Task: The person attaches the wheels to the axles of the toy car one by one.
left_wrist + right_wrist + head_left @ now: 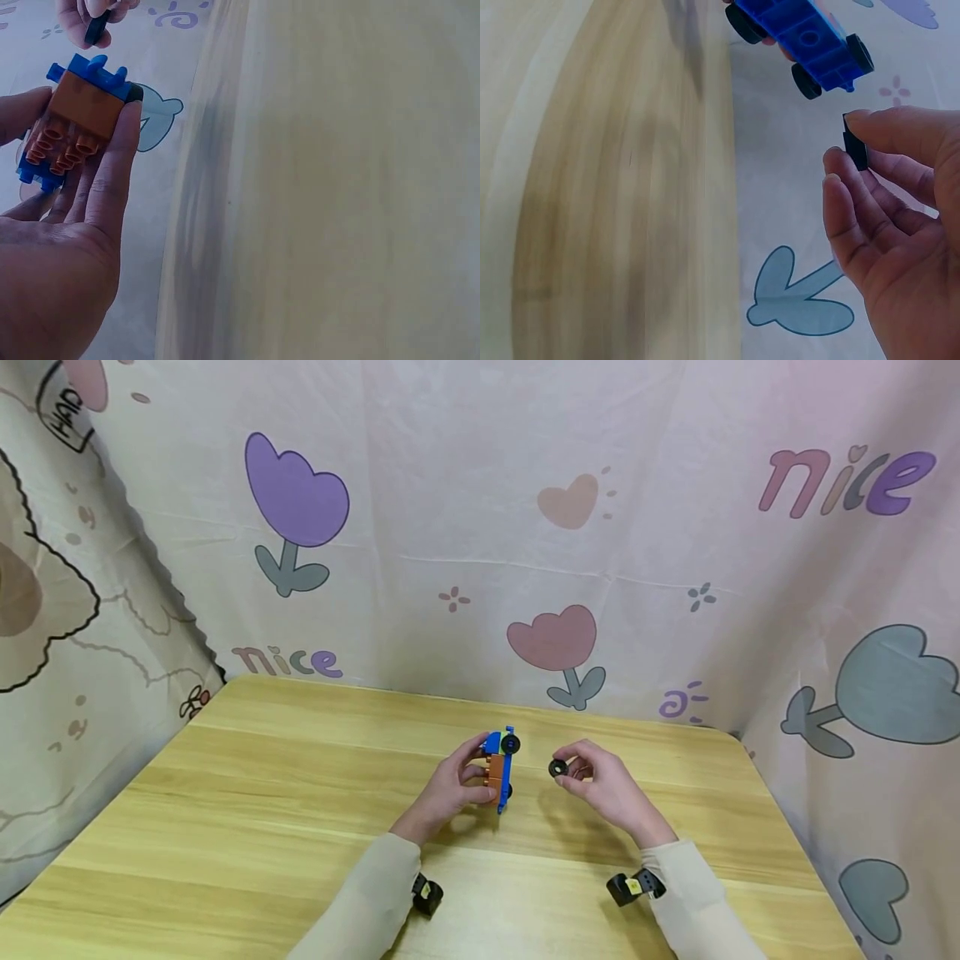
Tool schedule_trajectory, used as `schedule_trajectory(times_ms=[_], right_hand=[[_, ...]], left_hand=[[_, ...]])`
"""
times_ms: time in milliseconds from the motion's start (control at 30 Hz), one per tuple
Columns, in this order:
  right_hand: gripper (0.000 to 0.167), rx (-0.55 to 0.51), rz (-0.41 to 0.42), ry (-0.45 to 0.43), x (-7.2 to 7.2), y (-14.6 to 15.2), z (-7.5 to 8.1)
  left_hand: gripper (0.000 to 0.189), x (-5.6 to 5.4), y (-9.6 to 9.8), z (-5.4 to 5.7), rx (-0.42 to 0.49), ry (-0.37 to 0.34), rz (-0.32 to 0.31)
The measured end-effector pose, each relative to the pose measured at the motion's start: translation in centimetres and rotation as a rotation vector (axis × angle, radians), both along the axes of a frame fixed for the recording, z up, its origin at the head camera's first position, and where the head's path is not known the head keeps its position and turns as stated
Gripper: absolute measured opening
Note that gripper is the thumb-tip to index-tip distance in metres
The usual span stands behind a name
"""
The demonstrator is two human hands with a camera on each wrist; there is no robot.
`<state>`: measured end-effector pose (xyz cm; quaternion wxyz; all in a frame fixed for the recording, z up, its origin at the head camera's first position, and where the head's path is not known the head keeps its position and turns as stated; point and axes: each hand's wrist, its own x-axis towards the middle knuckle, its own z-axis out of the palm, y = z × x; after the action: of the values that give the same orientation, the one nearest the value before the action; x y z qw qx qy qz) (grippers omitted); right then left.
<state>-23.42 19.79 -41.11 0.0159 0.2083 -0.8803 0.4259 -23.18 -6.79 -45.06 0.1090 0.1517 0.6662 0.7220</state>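
Observation:
My left hand (448,792) holds a toy car (497,768) built of orange and blue blocks, its thumb and fingers gripping opposite sides. The car is turned on its side above the table. Orange studs (88,142) face the palm in the left wrist view. In the right wrist view the blue chassis (799,34) faces the other hand, and three black wheels (807,81) show on it. My right hand (611,785) pinches a loose black wheel (856,150) between thumb and fingers, a short gap to the right of the car.
Both hands are over a light wooden table (225,810). A printed curtain (420,527) with flowers and lettering hangs along the table's far edge. Black wrist cameras (427,896) are strapped at both sleeves.

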Motion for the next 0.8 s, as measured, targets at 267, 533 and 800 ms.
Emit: schedule_trajectory(times_ms=[267, 533, 800], right_hand=[[0.029, -0.003, 0.006, 0.023, 0.8, -0.2, 0.3], [0.029, -0.001, 0.032, 0.059, 1.5, -0.7, 0.6], [0.031, -0.010, 0.025, 0.115, 1.8, -1.1, 0.2]], left_hand=[[0.082, 0.1, 0.0, 0.0, -0.001, 0.009, -0.007], [0.083, 0.0, -0.1, 0.2, 0.003, 0.009, 0.008], [0.081, -0.1, -0.2, 0.3, 0.041, -0.008, -0.010]])
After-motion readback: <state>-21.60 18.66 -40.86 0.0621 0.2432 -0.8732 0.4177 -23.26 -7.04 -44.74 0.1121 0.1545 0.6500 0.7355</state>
